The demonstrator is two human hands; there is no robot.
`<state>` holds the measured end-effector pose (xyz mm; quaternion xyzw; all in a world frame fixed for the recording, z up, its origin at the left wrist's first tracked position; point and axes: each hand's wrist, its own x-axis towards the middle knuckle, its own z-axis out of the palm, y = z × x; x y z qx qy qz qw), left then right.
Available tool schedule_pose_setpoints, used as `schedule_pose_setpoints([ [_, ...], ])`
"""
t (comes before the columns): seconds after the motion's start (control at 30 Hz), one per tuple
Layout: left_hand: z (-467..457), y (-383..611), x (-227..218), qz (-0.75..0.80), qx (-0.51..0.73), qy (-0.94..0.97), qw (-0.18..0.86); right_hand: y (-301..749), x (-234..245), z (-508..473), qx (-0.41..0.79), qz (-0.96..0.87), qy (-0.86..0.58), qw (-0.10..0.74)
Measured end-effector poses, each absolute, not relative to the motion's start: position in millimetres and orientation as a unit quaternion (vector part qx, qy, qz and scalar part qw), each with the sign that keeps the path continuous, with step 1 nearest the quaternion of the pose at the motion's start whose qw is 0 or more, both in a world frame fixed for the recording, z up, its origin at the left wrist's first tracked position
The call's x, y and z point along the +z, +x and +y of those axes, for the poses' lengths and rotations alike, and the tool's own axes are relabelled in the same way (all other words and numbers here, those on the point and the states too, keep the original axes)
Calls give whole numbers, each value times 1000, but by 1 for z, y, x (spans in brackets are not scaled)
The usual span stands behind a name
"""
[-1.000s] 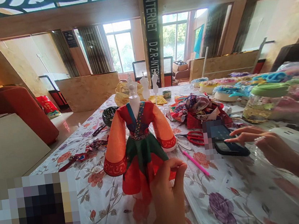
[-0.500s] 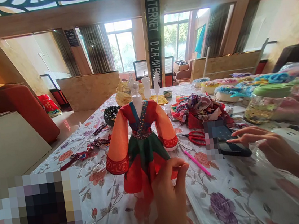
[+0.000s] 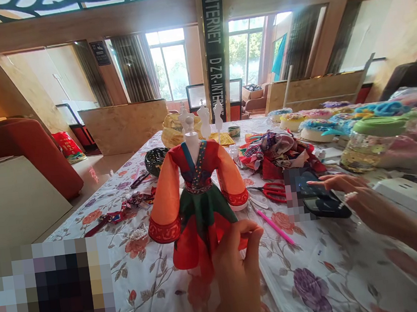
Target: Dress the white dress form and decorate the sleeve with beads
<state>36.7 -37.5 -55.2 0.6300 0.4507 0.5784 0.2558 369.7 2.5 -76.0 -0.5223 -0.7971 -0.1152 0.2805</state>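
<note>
A small dress form (image 3: pixel 192 140) in front of me wears a doll's robe (image 3: pixel 199 177) with orange sleeves, red cuffs and a green and red skirt. Just before the skirt's hem, my left hand (image 3: pixel 238 258) is closed in a pinch, thumb against fingertips. What it pinches, if anything, I cannot make out. My right hand (image 3: pixel 355 204) reaches over a dark phone (image 3: pixel 322 197), the index finger outstretched at its screen and the other fingers loosely bent. White pearl-like beads (image 3: pixel 347 198) show at this hand's fingers. A pink pen (image 3: pixel 275 227) lies between the hands.
Red-handled scissors (image 3: pixel 275 192) lie beside a heap of fabric scraps (image 3: pixel 279 150). Farther right stand a green-lidded jar (image 3: pixel 374 140) and a white box-like device (image 3: pixel 415 201). A dark basket (image 3: pixel 156 162) and several small white mannequins (image 3: pixel 204 118) are behind the robe.
My right hand has shifted slightly up and left over the phone, its index finger now farther across the screen. My left hand and the robe have hardly moved.
</note>
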Motion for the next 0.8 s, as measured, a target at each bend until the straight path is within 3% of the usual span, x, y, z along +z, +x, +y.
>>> schedule_pose_setpoints([
  [0.2, -37, 35, -51, 454, 577, 627, 260, 375, -76, -7, -168, -784, -468, 371],
  [0.47, -38, 34, -52, 453, 573, 621, 284, 337, -54, -17, -129, -745, -455, 471],
  [0.63, -43, 30, -48, 434, 560, 594, 380, 282, -27, -31, 56, -751, -517, 408],
  [0.73, -48, 28, -47, 402, 550, 578, 450, 244, -14, -37, 216, -781, -462, 360],
  [0.8, -51, 28, -47, 390, 559, 557, 474, 222, -9, -41, 253, -787, -444, 347],
])
